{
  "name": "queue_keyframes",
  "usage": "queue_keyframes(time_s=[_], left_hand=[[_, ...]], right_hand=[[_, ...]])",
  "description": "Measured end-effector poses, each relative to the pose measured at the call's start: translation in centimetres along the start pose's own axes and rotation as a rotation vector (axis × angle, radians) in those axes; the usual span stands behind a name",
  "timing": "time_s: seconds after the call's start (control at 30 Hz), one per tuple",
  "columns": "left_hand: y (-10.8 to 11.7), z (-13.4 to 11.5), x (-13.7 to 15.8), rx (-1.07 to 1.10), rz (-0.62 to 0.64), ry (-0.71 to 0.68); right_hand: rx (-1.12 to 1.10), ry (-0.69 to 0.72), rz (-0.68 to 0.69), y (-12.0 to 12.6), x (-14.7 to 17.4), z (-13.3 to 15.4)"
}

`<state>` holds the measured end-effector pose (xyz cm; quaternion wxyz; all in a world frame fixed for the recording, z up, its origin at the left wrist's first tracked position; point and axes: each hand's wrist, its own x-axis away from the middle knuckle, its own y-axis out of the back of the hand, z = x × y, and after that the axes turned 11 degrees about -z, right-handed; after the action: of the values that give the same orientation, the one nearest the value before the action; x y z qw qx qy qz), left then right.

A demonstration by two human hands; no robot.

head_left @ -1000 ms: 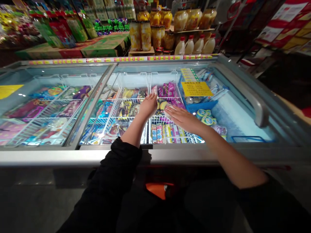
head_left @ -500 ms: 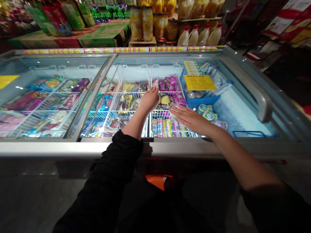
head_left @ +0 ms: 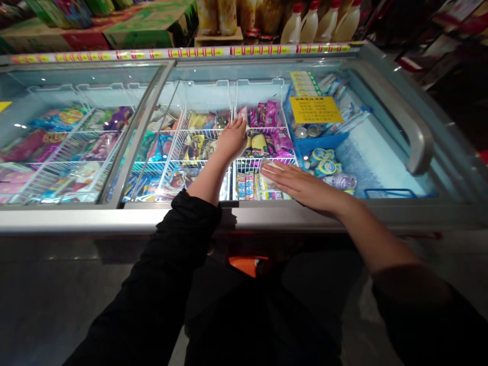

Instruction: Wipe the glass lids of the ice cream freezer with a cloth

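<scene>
Cloth [head_left: 268, 172] has slid toward near rim of freezer [head_left: 76, 219] in past half-second, spread on glass [head_left: 206, 95] under right hand [head_left: 295, 181]; left hand [head_left: 232, 138] roughly in place. Meaning, I judge: glass closer to that rim now being covered. From my remote seat, right grip flat, fingers extended over cloth; left grip loosely bent, palm hidden, contents untellable. My count: two hands, one cloth, one whole yellow sign [head_left: 316, 110], four red-capped bottles [head_left: 292, 28] behind freezer.
</scene>
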<state>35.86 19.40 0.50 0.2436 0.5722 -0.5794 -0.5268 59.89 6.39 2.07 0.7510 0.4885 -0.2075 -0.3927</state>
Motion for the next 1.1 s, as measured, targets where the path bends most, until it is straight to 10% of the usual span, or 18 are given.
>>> queue_keyframes(time_s=[0.37,1.1], left_hand=[[0.8,-0.6,0.8,-0.064,-0.019,-0.007],[0.5,-1.7,-3.3,-0.110,-0.009,0.110]], right_hand=[[0.011,0.134,-0.019,-0.7,-4.0,-1.8],[0.256,-0.244,-0.178,1.4,-14.8,-8.5]])
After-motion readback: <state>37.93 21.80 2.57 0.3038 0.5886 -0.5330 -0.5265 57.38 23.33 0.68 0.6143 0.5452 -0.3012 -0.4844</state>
